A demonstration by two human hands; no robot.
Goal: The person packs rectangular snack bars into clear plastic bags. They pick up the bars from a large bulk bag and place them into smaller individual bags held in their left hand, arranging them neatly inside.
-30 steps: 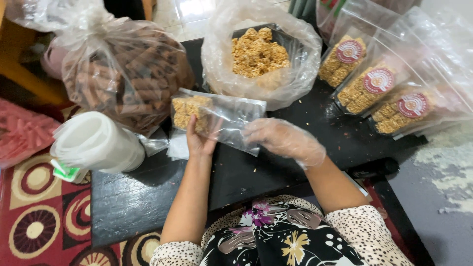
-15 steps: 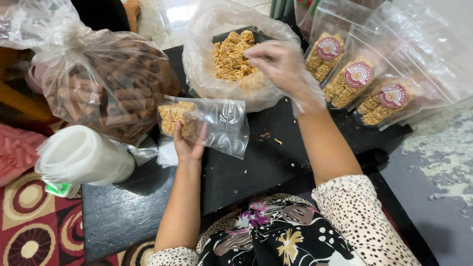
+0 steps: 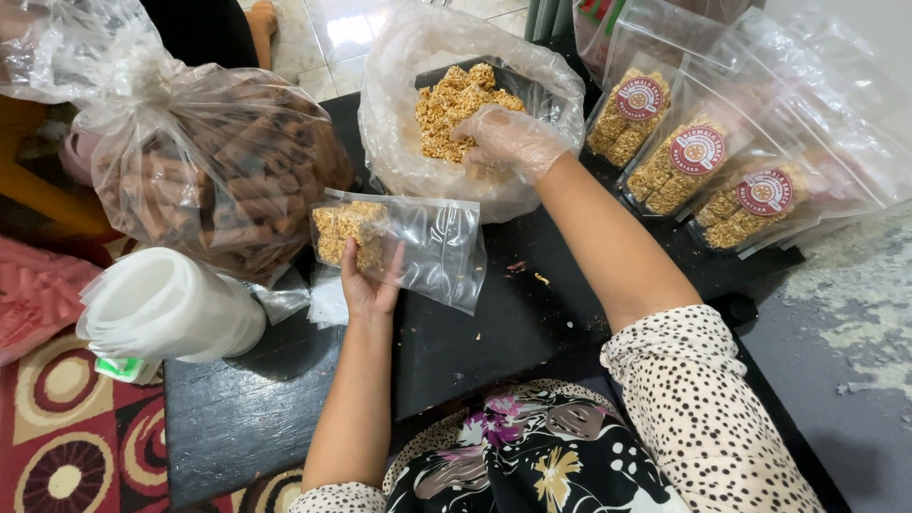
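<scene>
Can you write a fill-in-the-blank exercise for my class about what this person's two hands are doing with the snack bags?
1. The left hand holds a clear pouch that is partly ____.
2. The right hand wears a thin plastic ____.
3. The right hand reaches into the big bag of golden ____.

Missing words: filled; glove; snacks

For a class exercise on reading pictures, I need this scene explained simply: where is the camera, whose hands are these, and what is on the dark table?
The camera sits on the person's head and looks down, so both arms belong to the wearer. The left hand holds a clear pouch partly filled with golden snack pieces. The right hand, in a thin plastic glove, reaches into a big bag of snacks. On the black table also lie filled pouches with round red labels, a tied bag of brown sticks and a white stack in plastic wrap.
</scene>
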